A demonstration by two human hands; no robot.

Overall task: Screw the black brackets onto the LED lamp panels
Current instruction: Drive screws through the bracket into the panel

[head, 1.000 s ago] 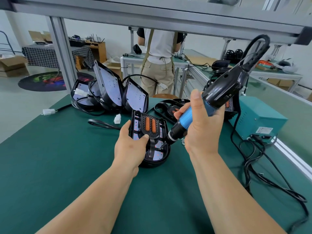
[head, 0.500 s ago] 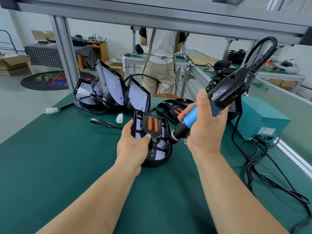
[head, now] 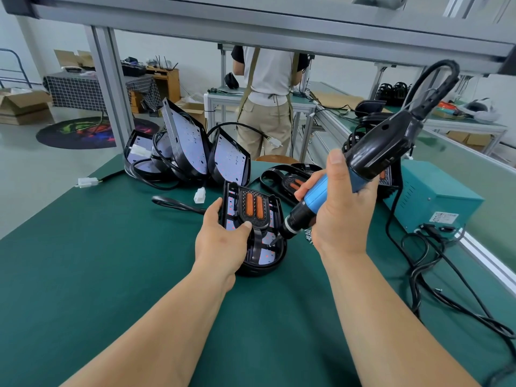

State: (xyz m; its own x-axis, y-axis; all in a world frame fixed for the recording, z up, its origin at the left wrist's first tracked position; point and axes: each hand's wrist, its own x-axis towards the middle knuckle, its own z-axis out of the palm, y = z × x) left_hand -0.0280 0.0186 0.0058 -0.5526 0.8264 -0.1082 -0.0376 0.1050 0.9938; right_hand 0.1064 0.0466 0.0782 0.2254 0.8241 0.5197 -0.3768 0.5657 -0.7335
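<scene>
Toward the middle of the desk, the left hand grips a lamp panel by its left side, thumb on the black bracket (two orange strips) lying on it. The right hand is wrapped round a tilted blue screwdriver, its tip at the panel's near end.
</scene>
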